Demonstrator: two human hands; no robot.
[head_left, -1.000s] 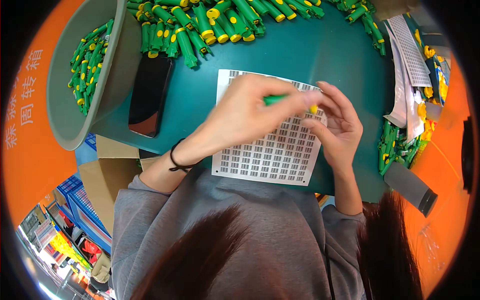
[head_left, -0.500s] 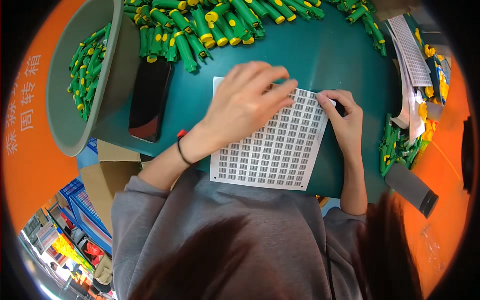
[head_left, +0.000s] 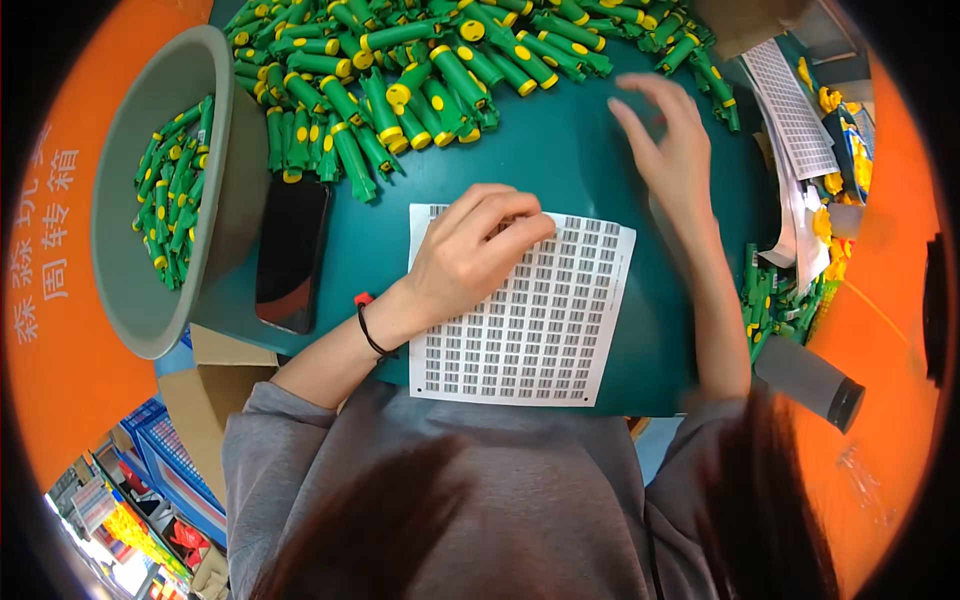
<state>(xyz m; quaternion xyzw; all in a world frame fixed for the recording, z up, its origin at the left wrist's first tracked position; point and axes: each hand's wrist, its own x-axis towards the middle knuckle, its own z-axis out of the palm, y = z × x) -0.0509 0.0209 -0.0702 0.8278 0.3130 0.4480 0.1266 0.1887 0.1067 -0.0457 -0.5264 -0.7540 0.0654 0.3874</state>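
A white sheet point(head_left: 590, 330) with rows of small printed grey labels lies on the green tabletop in front of me. My left hand point(head_left: 480, 250) rests over its upper middle, thumb and fingers drawn together in a pinch; whatever is between the fingertips is too small or hidden to make out. Beyond the sheet's upper right corner, my right hand point(head_left: 675, 145) hovers with fingers apart and holds nothing. The nearest things to it are green tubes with yellow ends point(head_left: 540, 60), heaped along the far side of the table.
A grey-green basin point(head_left: 225, 150) with more green tubes stands at the left, beside a black phone point(head_left: 292, 255). Papers with printed labels point(head_left: 795, 110), more green pieces point(head_left: 765, 300) and a dark grey cylinder point(head_left: 808, 380) lie at the right. An opened cardboard box point(head_left: 195, 410) sits lower left.
My right hand has let go of the sheet's upper right corner and moved forward toward the tubes, its fingers spreading. The left hand has come lower and its fingers have closed into a pinch.
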